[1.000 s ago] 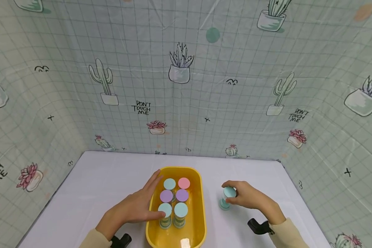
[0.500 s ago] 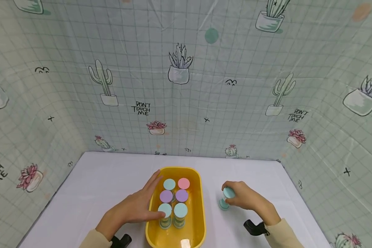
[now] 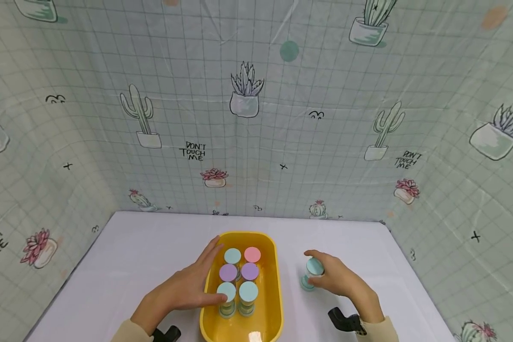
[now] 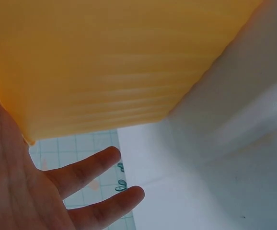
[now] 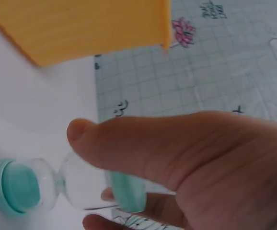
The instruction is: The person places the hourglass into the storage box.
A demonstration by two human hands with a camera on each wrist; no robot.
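Observation:
A teal-capped hourglass [image 3: 314, 266] stands upright on the white table, right of the yellow tray. My right hand [image 3: 339, 278] holds it near the top, thumb on the near side and fingers behind. The right wrist view shows teal sand in the lower bulb of this hourglass [image 5: 21, 186]. My left hand [image 3: 187, 286] rests at the left rim of the yellow tray [image 3: 279, 285], fingers spread along the outside. Its thumb reaches over the rim to a teal-capped hourglass [image 3: 227, 290] inside. In the left wrist view two straight fingers [image 4: 88, 170] show below the tray wall.
Several hourglasses stand in two columns in the tray, including a pink-capped hourglass [image 3: 252, 255] at the back and a purple-capped hourglass [image 3: 250, 271] in the middle. A patterned cloth [image 3: 256, 142] hangs behind the white table [image 3: 154, 247] and along both sides.
My right wrist has swung a little leftward and my thumb sits slightly lower at the hourglass, which stays in place on the table. The left hand and the tray have hardly moved.

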